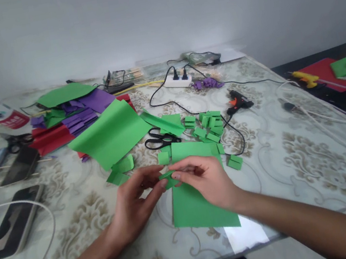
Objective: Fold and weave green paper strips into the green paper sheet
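Between the fingertips of both hands is a small piece of green paper (169, 181), with a fold along its upper edge. My left hand (139, 193) pinches its left side, and my right hand (203, 177) pinches the right. Below my right hand lies a green paper sheet (204, 211), partly covered by it. Just beyond the hands rest black-handled scissors (161, 139). Several small folded green paper pieces (208, 127) are heaped to the right of the scissors. Loose green scraps (120, 170) lie beyond my left hand.
A large curled green sheet (113, 133) and purple strips (80, 120) lie left of centre. A black glue gun (238, 101) and its cord lie to the right; a white power strip (178, 80) stands behind. Phones (14, 224) and a bottle (6, 116) occupy the left side.
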The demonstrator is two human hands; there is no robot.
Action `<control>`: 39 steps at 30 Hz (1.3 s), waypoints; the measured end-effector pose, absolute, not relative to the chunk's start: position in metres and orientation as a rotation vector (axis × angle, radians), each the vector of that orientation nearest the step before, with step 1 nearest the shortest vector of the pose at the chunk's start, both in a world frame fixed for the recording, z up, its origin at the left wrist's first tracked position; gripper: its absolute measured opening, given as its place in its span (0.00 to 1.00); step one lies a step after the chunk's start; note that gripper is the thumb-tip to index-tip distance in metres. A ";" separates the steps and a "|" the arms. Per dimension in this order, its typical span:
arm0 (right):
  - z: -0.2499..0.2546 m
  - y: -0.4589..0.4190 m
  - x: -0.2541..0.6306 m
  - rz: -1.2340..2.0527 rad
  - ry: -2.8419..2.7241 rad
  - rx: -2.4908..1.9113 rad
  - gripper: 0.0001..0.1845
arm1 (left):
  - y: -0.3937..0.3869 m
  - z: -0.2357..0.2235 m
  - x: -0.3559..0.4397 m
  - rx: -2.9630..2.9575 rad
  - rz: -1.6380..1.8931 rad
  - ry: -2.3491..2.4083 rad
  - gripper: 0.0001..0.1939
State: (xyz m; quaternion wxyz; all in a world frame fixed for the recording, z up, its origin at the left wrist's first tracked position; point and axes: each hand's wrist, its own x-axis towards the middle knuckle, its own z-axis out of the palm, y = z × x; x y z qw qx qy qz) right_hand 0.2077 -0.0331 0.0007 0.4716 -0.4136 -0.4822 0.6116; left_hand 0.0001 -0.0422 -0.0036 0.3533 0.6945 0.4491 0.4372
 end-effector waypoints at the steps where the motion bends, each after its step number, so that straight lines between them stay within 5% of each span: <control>1: 0.000 -0.034 0.207 1.493 -1.177 -1.012 0.10 | -0.042 -0.003 0.000 1.808 1.132 1.152 0.10; 14: -0.004 -0.033 0.205 1.527 -1.210 -1.003 0.17 | -0.042 0.003 0.000 2.016 1.232 1.216 0.05; 24: -0.004 -0.032 0.208 1.408 -1.364 -1.023 0.05 | -0.044 -0.001 0.001 2.110 1.266 1.141 0.03; 39: -0.004 -0.035 0.207 1.204 -1.517 -1.009 0.04 | -0.040 0.003 0.002 1.701 1.048 1.164 0.04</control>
